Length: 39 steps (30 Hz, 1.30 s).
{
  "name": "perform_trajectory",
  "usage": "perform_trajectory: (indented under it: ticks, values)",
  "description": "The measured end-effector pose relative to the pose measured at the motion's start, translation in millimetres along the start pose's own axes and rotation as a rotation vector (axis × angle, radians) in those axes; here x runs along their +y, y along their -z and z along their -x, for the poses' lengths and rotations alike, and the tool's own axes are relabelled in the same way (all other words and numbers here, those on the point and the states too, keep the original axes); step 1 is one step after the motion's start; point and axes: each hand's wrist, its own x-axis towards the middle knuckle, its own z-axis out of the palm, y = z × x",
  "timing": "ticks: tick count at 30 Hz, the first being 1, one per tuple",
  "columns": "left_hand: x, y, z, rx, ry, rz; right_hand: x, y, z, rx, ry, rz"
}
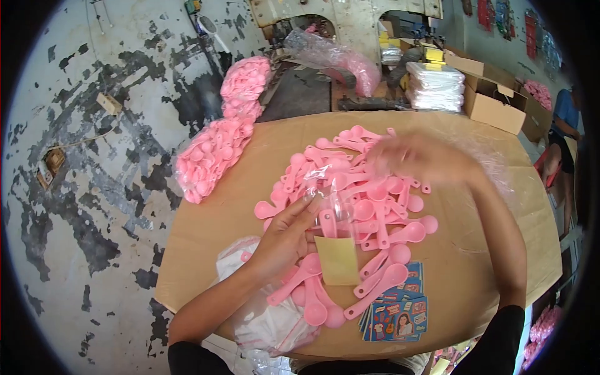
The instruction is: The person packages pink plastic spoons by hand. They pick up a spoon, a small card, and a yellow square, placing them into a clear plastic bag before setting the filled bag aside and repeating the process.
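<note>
Between the fingers of my left hand (289, 236) is a clear plastic bag (342, 211), its mouth facing away from me. A pink spoon handle (327, 222) shows through the film, and a plain yellow card (338, 261) is at the bag's lower end. My right hand (425, 159) is over the far right side of a heap of pink spoons (378, 194), its fingers smeared by motion. Several spoons (312, 294) lie nearer to me, below the bag. Blue printed cards (400, 319) are stacked at the front, partly under one spoon.
Brown cardboard (206, 250) covers the table. White plastic bags (275, 325) lie front left, a filled bag of pink spoons (212, 153) at the left edge. Behind stand a stack of clear packs (435, 87) and an open carton (497, 103). A person (562, 128) sits far right.
</note>
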Motion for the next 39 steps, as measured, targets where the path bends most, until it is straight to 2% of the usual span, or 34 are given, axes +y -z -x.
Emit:
perform_trajectory:
  ticks: [1,4,7,10,13,19,22,26,34,37,39]
  values:
    - [3,-4,0,0.021,-0.03,-0.014,-8,-21,-3,-0.097,0.035,0.001]
    - [6,-8,-1,0.057,-0.061,-0.026,-32,-52,-7,-0.118,0.064,-0.112]
    - [4,-3,-2,0.062,-0.055,0.016,-12,-71,-14,0.08,0.077,-0.334]
    - [2,0,-3,0.055,-0.07,0.011,-5,-75,-16,0.044,0.095,-0.284]
    - [1,0,-2,0.045,-0.07,-0.019,-20,-85,-12,0.029,0.099,-0.42]
    - [5,2,-4,0.039,-0.1,-0.082,-15,-90,-13,0.052,0.071,-0.469]
    - [3,11,-5,0.025,-0.116,-0.136,-9,-86,-15,-0.061,0.107,-0.399]
    - [2,12,-6,0.033,-0.104,-0.175,-26,-89,-10,0.048,0.08,-0.423]
    - [3,3,-7,-0.051,-0.07,-0.078,-9,-80,-13,-0.039,0.13,-0.472]
    - [10,9,-9,-0.093,-0.001,-0.048,-19,-72,-12,-0.027,0.0,-0.555]
    - [11,11,-9,-0.1,-0.005,-0.088,-16,-74,-14,0.04,0.006,-0.517]
